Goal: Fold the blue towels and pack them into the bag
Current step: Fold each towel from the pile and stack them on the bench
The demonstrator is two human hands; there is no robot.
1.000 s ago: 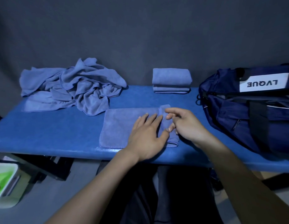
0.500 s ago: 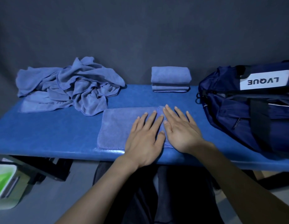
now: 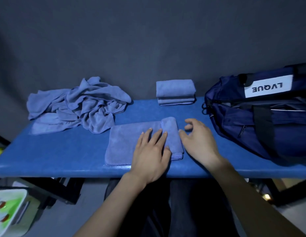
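A soft blue terry towel (image 3: 126, 142), partly folded, lies flat near the front edge of the padded blue table (image 3: 63, 151); its right end is turned over into a narrow doubled strip with a rounded far corner, and a stitched hem runs along its near and left sides. The left hand (image 3: 151, 152) lies palm down on this towel with straight, slightly spread fingers, their tips resting at the edge of the doubled strip, pressing rather than gripping. The right hand (image 3: 199, 142) sits just to the right of the strip, fingers loosely bent and spread over the bare table, holding nothing; whether its thumb touches the cloth cannot be told. Beyond the left hand's fingertips, at the far edge of the table, sits a neat stack of folded blue towels (image 3: 175, 92) against the dark grey backdrop (image 3: 148, 40). Far to the left of the left hand is a crumpled heap of unfolded blue towels (image 3: 77, 106). To the right of the right hand, well apart from it, rests a navy fabric duffel bag (image 3: 261, 120) with a black strap; its white label reads "LVQUE", seen upside down. Low on the left, below the table, a white tray (image 3: 10, 212) holds blurred green and red shapes.
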